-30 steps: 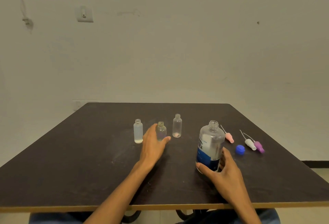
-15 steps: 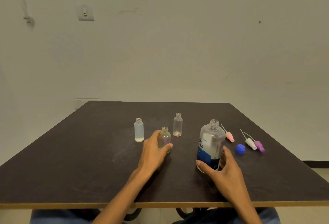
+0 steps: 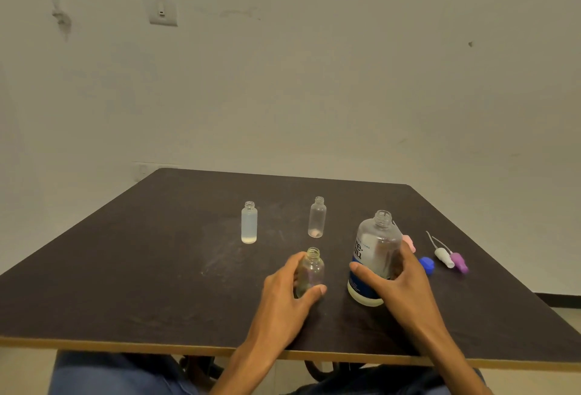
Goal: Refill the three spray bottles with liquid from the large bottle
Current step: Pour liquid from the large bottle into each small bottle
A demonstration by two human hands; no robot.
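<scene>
Pouring is my worry: my left hand [image 3: 284,295] wraps the small clear uncapped spray bottle [image 3: 309,272] at lower centre, whose narrow neck invites spills on the dark counter [image 3: 125,269]. My right hand [image 3: 397,287] curls round the large clear blue-labelled bottle [image 3: 374,256] just right of it, which could slip when tilted.

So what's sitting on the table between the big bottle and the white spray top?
In the head view, a blue cap lies between the large bottle and the white spray top; a pink spray top peeks out just behind the bottle.
</scene>
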